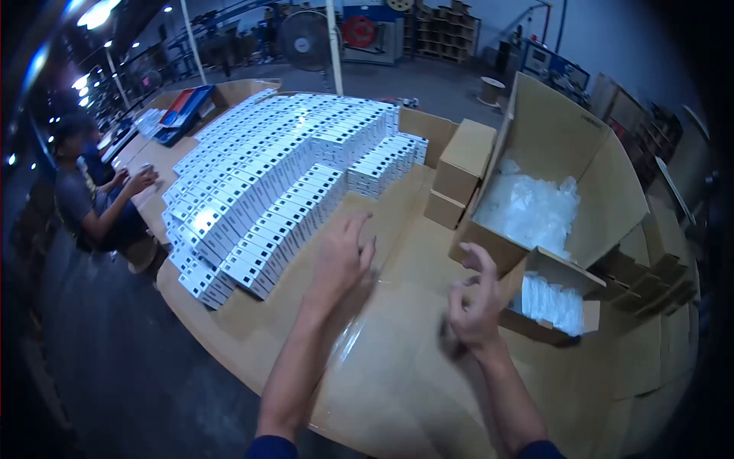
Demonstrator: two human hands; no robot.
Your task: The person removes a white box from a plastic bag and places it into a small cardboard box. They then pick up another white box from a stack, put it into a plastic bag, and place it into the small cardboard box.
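Observation:
My left hand (343, 256) is above the cardboard-covered table (397, 329), fingers apart and holding nothing. It is nearest to the rows of small white boxes (267, 164), which are stacked in layers on the table's left part. Over the table's right part, my right hand (475, 302) has curled but separated fingers with nothing between them. Beside it stands a small open carton (527, 325) holding wrapped clear packets (552, 304). Behind that carton, a large open carton (619, 183) contains crumpled clear plastic bags (531, 206).
Two closed brown boxes (464, 157) are stacked left of the large carton. A co-worker (95, 183) stands at the table's far left, near a blue and red tray (183, 111). Several brown cartons (650, 264) are at the right. A fan (302, 42) stands behind.

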